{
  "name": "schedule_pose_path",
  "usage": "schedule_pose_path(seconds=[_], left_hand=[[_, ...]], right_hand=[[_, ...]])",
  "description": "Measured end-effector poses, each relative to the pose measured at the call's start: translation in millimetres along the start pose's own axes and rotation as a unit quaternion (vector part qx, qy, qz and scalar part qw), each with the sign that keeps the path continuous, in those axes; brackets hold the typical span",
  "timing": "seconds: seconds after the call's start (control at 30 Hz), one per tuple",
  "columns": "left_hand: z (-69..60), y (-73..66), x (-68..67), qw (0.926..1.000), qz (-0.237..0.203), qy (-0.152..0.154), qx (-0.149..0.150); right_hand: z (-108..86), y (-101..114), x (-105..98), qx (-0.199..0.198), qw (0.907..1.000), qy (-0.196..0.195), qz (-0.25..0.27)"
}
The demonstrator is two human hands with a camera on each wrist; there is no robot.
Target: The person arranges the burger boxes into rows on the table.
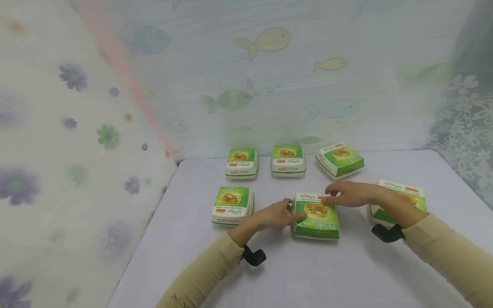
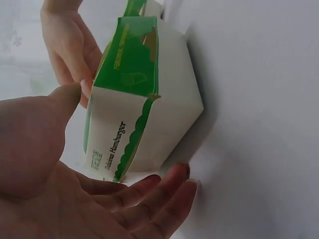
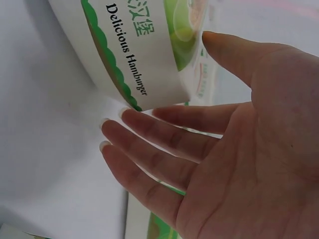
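Note:
A green-and-white hamburger box (image 1: pixel 316 216) lies on the white table between both hands. At its left side is the left hand (image 1: pixel 276 214), thumb over the printed lid and fingers spread by the side wall. In the left wrist view the left hand's fingers (image 2: pixel 149 199) are loosely bent around the box's corner, not clenched. From the far right corner reaches the right hand (image 1: pixel 348 193), its thumb by the lid's edge. Nearly straight fingers (image 3: pixel 164 139) of that hand show in the right wrist view, by the box's (image 3: pixel 144 59) corner; firm contact cannot be told.
Three similar boxes stand along the back: left (image 1: pixel 242 164), middle (image 1: pixel 288 161) and a turned one (image 1: pixel 340 161) at right. Another box (image 1: pixel 233 205) sits beyond the left forearm. The right forearm partly covers one more box (image 1: pixel 417 196). A fish-patterned curtain (image 1: pixel 269 85) hangs behind.

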State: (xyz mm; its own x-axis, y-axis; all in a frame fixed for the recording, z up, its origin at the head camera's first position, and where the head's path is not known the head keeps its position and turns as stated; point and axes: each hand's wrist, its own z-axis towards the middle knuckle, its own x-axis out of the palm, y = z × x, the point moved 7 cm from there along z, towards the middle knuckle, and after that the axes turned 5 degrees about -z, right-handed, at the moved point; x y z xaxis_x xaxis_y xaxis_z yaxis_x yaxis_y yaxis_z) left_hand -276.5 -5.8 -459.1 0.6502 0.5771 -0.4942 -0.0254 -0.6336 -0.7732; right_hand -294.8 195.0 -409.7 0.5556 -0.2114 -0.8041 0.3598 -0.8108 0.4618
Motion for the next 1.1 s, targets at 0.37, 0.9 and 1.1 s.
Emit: schedule_pose_path(seconds=[0.37, 0.9, 1.1], left_hand=[[2.3, 0.0, -11.9, 0.9997, 0.025, 0.003, 0.001], [-9.7, 5.6, -5.0, 0.9998, 0.009, 0.02, -0.006], [-7.8, 4.2, -7.6, 0.9995, 0.006, 0.031, 0.007]], right_hand=[[-1.7, -4.5, 10.8, 0.011, 0.9998, 0.015, 0.001], [7.4, -3.9, 11.9, 0.007, 0.9993, 0.027, 0.026], [8.1, -5.9, 15.4, 0.015, 0.9978, 0.036, 0.054]])
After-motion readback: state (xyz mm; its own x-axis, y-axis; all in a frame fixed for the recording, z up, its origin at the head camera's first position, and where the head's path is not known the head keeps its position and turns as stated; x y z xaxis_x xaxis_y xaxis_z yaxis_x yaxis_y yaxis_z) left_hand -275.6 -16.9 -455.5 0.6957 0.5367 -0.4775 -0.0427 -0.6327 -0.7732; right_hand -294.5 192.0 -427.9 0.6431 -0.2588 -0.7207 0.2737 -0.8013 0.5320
